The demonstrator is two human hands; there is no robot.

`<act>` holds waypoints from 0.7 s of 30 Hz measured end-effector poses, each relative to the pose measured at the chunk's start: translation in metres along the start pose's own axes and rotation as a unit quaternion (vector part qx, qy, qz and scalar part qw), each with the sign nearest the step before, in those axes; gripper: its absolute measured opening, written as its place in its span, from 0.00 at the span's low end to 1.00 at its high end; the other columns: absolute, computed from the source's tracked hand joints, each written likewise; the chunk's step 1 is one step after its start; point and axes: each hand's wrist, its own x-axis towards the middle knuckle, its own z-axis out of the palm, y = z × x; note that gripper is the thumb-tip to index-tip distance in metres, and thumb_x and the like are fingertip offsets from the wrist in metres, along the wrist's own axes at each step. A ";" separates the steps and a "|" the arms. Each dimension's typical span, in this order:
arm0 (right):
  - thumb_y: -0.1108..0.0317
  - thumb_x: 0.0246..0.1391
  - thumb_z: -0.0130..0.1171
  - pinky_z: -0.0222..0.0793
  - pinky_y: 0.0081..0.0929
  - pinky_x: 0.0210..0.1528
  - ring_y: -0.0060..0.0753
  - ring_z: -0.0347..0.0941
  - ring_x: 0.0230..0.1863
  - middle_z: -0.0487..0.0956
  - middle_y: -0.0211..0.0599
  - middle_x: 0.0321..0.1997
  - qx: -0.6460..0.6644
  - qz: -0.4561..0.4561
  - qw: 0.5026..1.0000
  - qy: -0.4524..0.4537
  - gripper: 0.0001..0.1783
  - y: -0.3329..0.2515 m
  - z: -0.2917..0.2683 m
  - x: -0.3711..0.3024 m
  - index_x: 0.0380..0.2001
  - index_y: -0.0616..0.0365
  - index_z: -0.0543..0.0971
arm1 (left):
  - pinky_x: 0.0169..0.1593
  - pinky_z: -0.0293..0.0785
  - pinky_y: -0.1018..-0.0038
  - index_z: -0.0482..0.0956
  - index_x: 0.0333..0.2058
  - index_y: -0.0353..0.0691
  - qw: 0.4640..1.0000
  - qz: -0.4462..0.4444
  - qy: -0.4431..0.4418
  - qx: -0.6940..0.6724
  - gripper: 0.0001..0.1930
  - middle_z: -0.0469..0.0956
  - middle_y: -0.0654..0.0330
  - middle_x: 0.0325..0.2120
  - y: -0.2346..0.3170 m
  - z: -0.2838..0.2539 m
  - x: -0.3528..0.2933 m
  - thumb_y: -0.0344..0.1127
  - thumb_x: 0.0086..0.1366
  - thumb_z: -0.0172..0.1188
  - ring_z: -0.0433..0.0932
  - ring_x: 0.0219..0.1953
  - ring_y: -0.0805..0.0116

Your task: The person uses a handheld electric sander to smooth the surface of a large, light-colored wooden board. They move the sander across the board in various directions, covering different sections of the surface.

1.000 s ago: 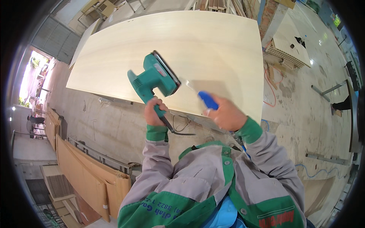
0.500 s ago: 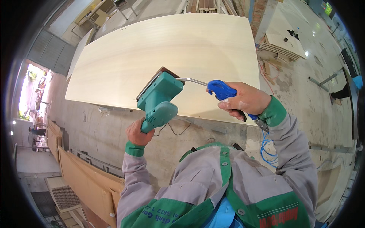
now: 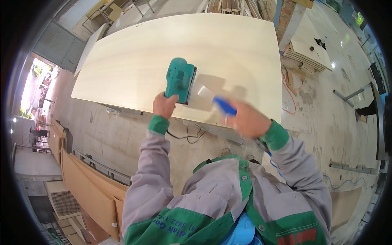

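Observation:
My left hand point(image 3: 164, 106) is closed round the rear grip of a teal electric sander point(image 3: 177, 79). The sander is held over a large pale wooden panel point(image 3: 134, 61), tipped so that its dark sanding pad faces right. In my right hand point(image 3: 251, 119) is a blue air blow gun point(image 3: 223, 105), smeared by motion; its thin nozzle points toward the pad without touching it, as far as the blur shows. Shadows of the tools fall on the panel between the hands.
A dark power cord point(image 3: 185, 136) hangs below the panel's near edge. Brown boards point(image 3: 87, 188) lean at the lower left. On the right stand a stack of pale panels point(image 3: 306, 53) and a metal leg frame point(image 3: 351, 94). An orange hose point(image 3: 289, 98) lies on the floor.
The sander has turned from pad facing up-left to pad facing right, and moved farther over the panel. My right hand with the blow gun has shifted left and slightly down.

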 end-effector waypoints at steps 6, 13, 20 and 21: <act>0.66 0.64 0.61 0.71 0.26 0.25 0.21 0.71 0.21 0.79 0.32 0.34 0.042 0.122 0.992 0.012 0.34 0.016 -0.011 0.000 0.72 0.57 0.67 | 0.32 0.77 0.64 0.83 0.29 0.29 0.997 -0.047 -0.066 -0.017 0.21 0.80 0.56 0.19 -0.022 0.012 0.072 0.48 0.57 0.66 0.79 0.22 0.64; 0.49 0.66 0.65 0.70 0.26 0.43 0.26 0.74 0.39 0.77 0.31 0.38 0.141 0.093 0.947 0.273 0.37 0.061 0.000 0.011 0.69 0.61 0.69 | 0.68 0.66 0.60 0.60 0.72 0.35 0.977 0.166 0.010 -0.133 0.40 0.65 0.44 0.70 0.026 0.052 -0.021 0.49 0.70 0.63 0.68 0.69 0.54; 0.40 0.76 0.44 0.65 0.27 0.62 0.25 0.70 0.56 0.75 0.30 0.56 0.435 -0.036 0.776 0.455 0.37 0.094 0.015 -0.001 0.69 0.64 0.68 | 0.56 0.72 0.71 0.67 0.65 0.33 0.870 0.225 -0.208 -0.385 0.26 0.76 0.56 0.52 0.106 0.221 -0.113 0.47 0.79 0.53 0.75 0.52 0.69; 0.40 0.76 0.42 0.64 0.30 0.65 0.27 0.69 0.60 0.75 0.31 0.59 0.458 -0.036 0.762 0.457 0.38 0.102 0.006 -0.014 0.69 0.65 0.68 | 0.51 0.73 0.71 0.72 0.60 0.32 0.890 0.172 -0.203 -0.370 0.24 0.78 0.58 0.45 0.109 0.226 -0.113 0.48 0.79 0.53 0.76 0.46 0.69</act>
